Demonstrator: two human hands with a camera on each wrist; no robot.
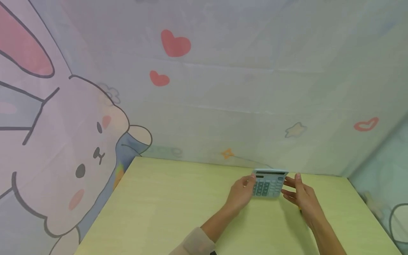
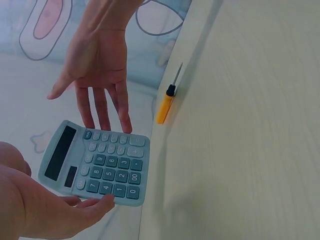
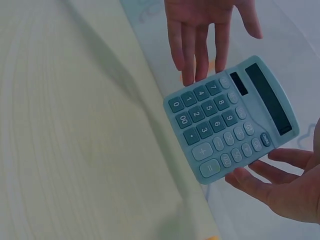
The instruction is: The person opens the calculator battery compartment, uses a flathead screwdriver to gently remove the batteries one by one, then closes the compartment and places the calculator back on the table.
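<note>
Toward the far edge of the worktop (image 1: 165, 205): one pale blue desk calculator (image 1: 267, 187), face toward the wearer, apparently raised off the surface, supported from both sides.

Left hand (image 1: 240, 191): released, not clenched; extended fingertips at the edge beside the 7-4-1-0 column. Thumb overlaps the case in the head view but stands apart from it in the right wrist view.

Right hand (image 1: 306, 200): likewise released; fingers fairly straight, tips at the opposite edge beside the plus and equals keys, thumb apart.

Handling, as judged: support by fingertips alone looks insecure, and the case could slip or pivot. Even pressure from both sides, level with the middle of the case, should serve best; a thumb brought over one rim would steady it. Fingertips are best placed clear of the keys.

Markings: number keys (image 3: 202, 111) read 0 to 9, 00 and a decimal point; larger keys read plus and equals; one dark key (image 3: 265, 139) appears to read ON/AC. Display (image 3: 269, 98): dark, no figures discernible. Maker's name: none legible.

Also listed: one orange-handled tool (image 2: 166, 104), black collar and slim metal shaft, lying on the worktop; patterned backdrop (image 1: 229, 92), faint lettering low down, unreadable.
</note>
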